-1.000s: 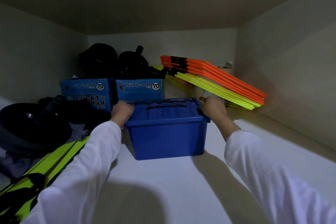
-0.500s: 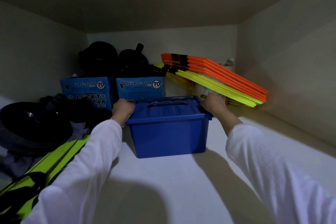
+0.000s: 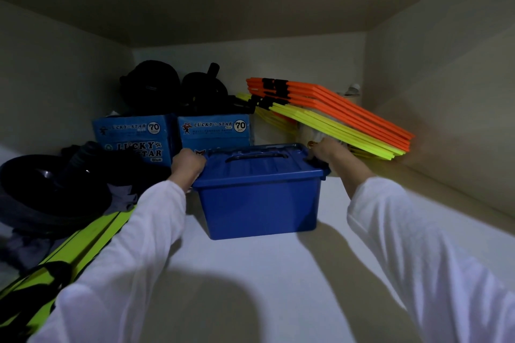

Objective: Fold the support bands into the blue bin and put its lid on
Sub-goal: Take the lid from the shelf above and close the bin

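Between the earlier frames and now, almost nothing shifts: your 2 hands stay on the ends of the blue bin (image 3: 259,203), and the bin sits on the white shelf (image 3: 250,273) in nearly the same spot, perhaps nudged a touch further in. Your left hand (image 3: 189,166) curls round the left end of the rim, fingers tucked under the lip, and your right hand (image 3: 327,152) grips the right end, where a dark catch seems to sit under your fingers, though the light is too dim to be sure. The lid (image 3: 260,166) is already seated flat on top with its handle lying down, so you see no support bands; they are presumably inside. That stillness suggests the closing step is done or all but done, and you are either pressing the ends home or settling the bin in its place. Behind it stand 2 blue Lucky Star boxes (image 3: 172,136) with black gear (image 3: 172,89) heaped on them, and just beside your right hand leans a stack of orange and yellow flat markers (image 3: 334,114). Check that both ends of the lid are clipped evenly before you let go, and mind that stack when you draw your right hand back.
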